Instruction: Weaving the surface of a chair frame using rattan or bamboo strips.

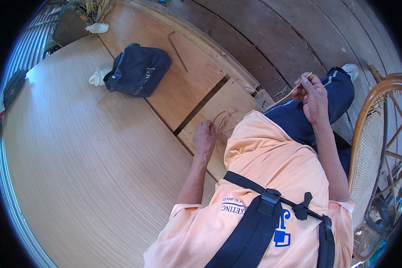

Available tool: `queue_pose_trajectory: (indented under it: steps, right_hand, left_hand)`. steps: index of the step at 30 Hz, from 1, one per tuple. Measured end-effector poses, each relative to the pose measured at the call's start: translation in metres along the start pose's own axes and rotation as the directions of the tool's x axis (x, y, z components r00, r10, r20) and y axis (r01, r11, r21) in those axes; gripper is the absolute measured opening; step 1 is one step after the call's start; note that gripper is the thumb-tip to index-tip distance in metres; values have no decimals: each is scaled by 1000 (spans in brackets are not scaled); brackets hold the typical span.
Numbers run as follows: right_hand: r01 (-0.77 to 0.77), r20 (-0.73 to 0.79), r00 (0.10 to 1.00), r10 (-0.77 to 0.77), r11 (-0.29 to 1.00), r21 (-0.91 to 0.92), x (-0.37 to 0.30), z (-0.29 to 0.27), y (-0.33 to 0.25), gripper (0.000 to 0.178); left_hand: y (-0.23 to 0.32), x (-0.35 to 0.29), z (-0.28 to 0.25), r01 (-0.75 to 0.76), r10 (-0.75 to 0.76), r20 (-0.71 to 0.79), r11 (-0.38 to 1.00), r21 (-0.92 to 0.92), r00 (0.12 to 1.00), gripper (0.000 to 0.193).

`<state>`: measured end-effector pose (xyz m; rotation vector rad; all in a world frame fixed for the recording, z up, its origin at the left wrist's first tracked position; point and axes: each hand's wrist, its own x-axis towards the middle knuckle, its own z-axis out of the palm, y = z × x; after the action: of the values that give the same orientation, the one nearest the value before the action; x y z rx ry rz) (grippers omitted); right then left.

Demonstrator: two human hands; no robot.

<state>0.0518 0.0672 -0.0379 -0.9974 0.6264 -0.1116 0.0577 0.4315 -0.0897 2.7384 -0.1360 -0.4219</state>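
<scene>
My right hand (314,96) is raised over my right leg, its fingers pinched round a thin cane strip (294,90). One end of the strip pokes up past the fingertips; the rest runs down to the left across my dark trousers. Low over the plywood, my left hand (204,139) is closed, fingers curled. Beside its fingertips lie several curled thin cane strips (225,119). Whether one of them is in its grip I cannot make out.
A dark blue cloth bag (140,69) and a white bottle (97,78) stand ahead on the left by a wood-grain board (89,165). A thin bent rod (177,51) rests on the plywood (201,80). At right is a rattan chair (366,147) on the plank floor.
</scene>
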Motion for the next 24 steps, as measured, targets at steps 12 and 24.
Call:
queue_pose_trajectory:
  steps: [12, 24]
  right_hand:
    - [5, -4, 1000, -5, 1000, 23, -3, -2, 0, 9]
    - [-318, 201, 933, 300, 946, 68, -28, 21, -15, 13]
  left_hand:
    - [13, 10, 21, 73, -89, 143, 991, 116, 986, 18]
    - [115, 74, -75, 531, 19, 628, 514, -674, 778, 10]
